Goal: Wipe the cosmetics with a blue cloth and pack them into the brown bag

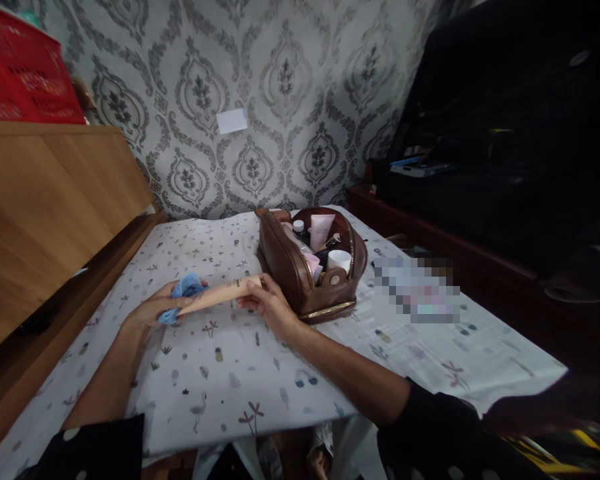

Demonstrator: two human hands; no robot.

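Observation:
My right hand [267, 303] pinches the end of a long peach-coloured tube [220, 295] held level over the table. My left hand [157, 308] is closed on a small blue cloth [186, 288] that is pressed round the tube's other end. Just right of my right hand stands an open brown leather toiletry bag [290, 270] holding several small bottles, a pink tube [321, 230] and a white jar [339, 261].
A white patterned cloth [230, 373] covers the table. A wooden cabinet [45, 207] with a red crate [23, 73] on top stands at left. Dark furniture [505, 167] lies at right. A blurred patch [417, 290] lies on the table right of the bag.

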